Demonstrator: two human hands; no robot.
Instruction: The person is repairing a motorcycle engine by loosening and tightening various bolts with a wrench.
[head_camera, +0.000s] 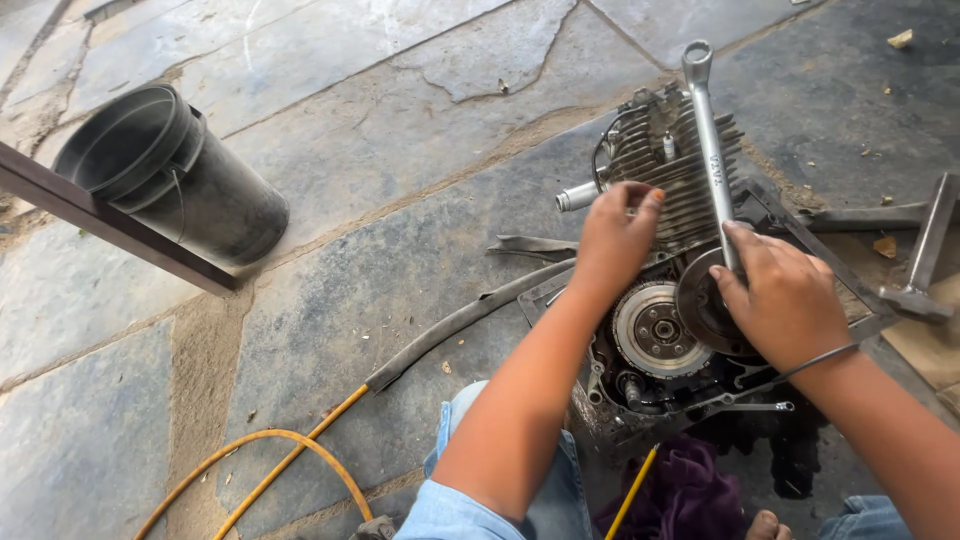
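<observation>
Right hand (785, 300) is clenched around the lower shank of a long silver steel ring spanner (712, 150), whose far ring end sticks up beyond the fingers while the near end sits hidden under the hand, apparently seated on the dark round steel rotor (700, 305) just below the palm. Left hand (615, 240) lies flat with fingers spread and grasps nothing, pressing on the grimy grey finned aluminium engine block (670, 170) just ahead of the fingertips, bracing it. To do this turning step well, judged from the pose: keep the ring fully seated and square on the fastener, pull in a smooth arc, keep the bracing hand's weight on the fins so the block cannot rock, and keep knuckles away from the sharp fin edges. The shiny ribbed steel clutch disc (655, 330) sits between the wrists, oily and circular. Left of the left forearm a flat black rubber strip (450, 325) curves over the rough cracked stone floor (330, 120); beyond it lies a tipped black plastic bucket (170, 175) and, nearer, a yellow hose (270, 460). A crumpled purple cloth (690, 495) lies below both hands.
</observation>
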